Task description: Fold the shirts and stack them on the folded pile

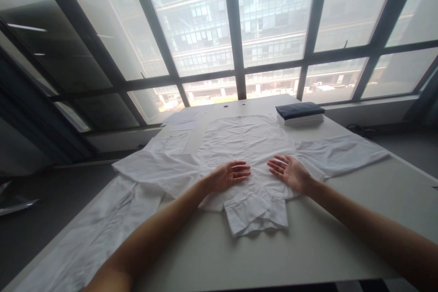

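Observation:
A white shirt (242, 139) lies spread on the white table, its collar end toward me and its sleeves reaching out to both sides. Over its left part, near the collar, is my left hand (227, 176), palm up with the fingers stretched and slightly apart. My right hand (290, 174) mirrors it on the right, palm turned up, fingers spread. Neither hand holds anything. Whether the backs of the hands touch the cloth I cannot tell. The shirt's collar (256, 214) sits between and below the hands, close to the near side.
More white cloth (92, 232) lies along the table's left side. On the far right stands a stack of folded garments (301, 113), dark on top and white below. White sheets (181, 120) lie at the far left of the table (376, 200). Large windows rise behind it.

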`<state>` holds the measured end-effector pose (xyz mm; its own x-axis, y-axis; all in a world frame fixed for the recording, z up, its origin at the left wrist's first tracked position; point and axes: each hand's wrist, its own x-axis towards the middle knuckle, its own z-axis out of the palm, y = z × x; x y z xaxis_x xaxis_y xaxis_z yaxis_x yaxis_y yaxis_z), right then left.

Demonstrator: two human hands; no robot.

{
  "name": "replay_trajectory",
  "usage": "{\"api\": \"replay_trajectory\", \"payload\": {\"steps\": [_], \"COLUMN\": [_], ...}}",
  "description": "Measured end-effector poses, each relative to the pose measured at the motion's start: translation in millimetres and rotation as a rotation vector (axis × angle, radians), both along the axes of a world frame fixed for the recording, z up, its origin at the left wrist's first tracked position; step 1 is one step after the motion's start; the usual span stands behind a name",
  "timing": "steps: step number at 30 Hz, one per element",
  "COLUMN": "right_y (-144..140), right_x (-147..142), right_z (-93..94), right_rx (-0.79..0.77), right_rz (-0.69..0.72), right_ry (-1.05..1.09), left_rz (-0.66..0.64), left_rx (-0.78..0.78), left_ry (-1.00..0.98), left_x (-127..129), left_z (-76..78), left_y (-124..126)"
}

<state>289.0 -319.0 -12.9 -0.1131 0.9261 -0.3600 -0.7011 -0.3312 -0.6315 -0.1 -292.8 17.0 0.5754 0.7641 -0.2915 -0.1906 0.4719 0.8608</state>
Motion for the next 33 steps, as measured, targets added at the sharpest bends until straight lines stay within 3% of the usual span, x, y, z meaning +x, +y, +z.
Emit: {"api": "replay_trajectory", "payload": {"steps": [2, 4, 6, 8, 13, 15, 19, 22, 27, 29, 33], "right_y": [1.4, 3.0, 4.4, 5.3, 3.4, 0.5, -5.2, -5.9, -2.1, -0.9, -0.1], "right_x": [1.1, 2.2, 3.3, 3.9, 1.6, -0.8, -3.8, -3.1, -0.7, 0.0, 1.2], "right_z": [-2.3, -4.9, -7.2, -9.1, -10.5, -10.3, -11.2, -16.0, -27.8, -29.2, -27.6], "right_rx": [0.01, 0.018, 0.026, 0.038, 0.076, 0.186, 0.72, 1.036, 1.013, 0.997, 0.99], "right_rz": [0.006, 0.016, 0.027, 0.032, 0.037, 0.013, -0.099, -0.041, 0.304, 0.408, 0.463], "right_ry": [-0.011, -0.021, -0.024, -0.025, -0.079, -0.234, -0.9, -1.362, -1.807, -1.855, -1.862], "left_rz": [0.019, 0.213, 0.436, 0.496, 0.286, 0.255, 0.141, -0.018, -0.058, -0.059, -0.107], "left_rx": [0.097, 0.289, 0.504, 0.652, 0.832, 0.91, 1.098, 1.222, 1.303, 1.297, 1.262], "left_ry": [0.178, 0.328, 0.354, 0.337, 0.565, 0.667, 1.028, 1.345, 1.485, 1.483, 1.492], "left_x": [-7.9, -15.7, -22.3, -26.9, -32.8, -34.7, -37.3, -37.4, -35.2, -34.5, -34.5], "left_z": [7.9, 12.5, 10.8, 2.0, -34.0, -43.3, -46.6, -43.7, -42.1, -41.7, -40.8], "left_y": [7.7, 16.0, 22.7, 26.9, 33.6, 37.0, 41.7, 42.0, 39.9, 39.5, 40.5]}}
